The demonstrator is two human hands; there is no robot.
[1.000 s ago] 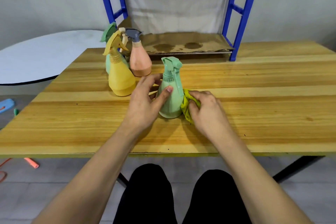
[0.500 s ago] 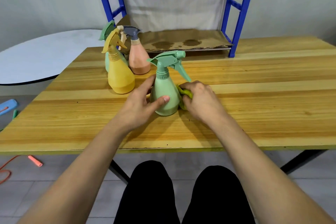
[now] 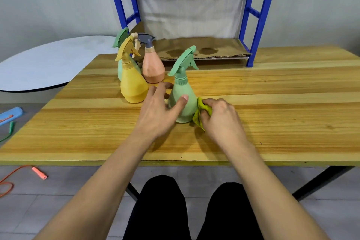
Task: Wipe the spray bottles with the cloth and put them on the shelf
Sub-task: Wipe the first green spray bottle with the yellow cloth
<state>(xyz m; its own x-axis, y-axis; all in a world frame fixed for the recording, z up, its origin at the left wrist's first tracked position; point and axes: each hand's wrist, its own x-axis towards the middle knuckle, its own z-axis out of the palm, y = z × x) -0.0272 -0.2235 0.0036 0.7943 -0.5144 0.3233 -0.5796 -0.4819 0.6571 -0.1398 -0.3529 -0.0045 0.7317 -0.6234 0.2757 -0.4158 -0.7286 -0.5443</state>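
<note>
A mint-green spray bottle [image 3: 184, 91] stands upright on the wooden table [image 3: 272, 119]. My left hand [image 3: 159, 111] holds its body, thumb across the front and fingers round the far left side. My right hand [image 3: 222, 117] grips a crumpled yellow-green cloth [image 3: 200, 115] and presses it against the bottle's lower right side. Behind to the left stand a yellow spray bottle [image 3: 132, 85], a peach spray bottle with a grey trigger [image 3: 152, 64], and another green bottle [image 3: 120, 45], mostly hidden. The blue metal shelf [image 3: 255, 25] stands at the table's back, its lowest board lined with stained cardboard [image 3: 204, 48].
A round white table [image 3: 48, 62] sits to the left. On the floor lie a blue object [image 3: 10, 116] and an orange cord with a pink handle [image 3: 39, 173]. My legs in black are under the table's front edge.
The green bottle has turned in my left hand, so its nozzle now points another way. My right hand with the cloth has slid round and down the bottle's right side.
</note>
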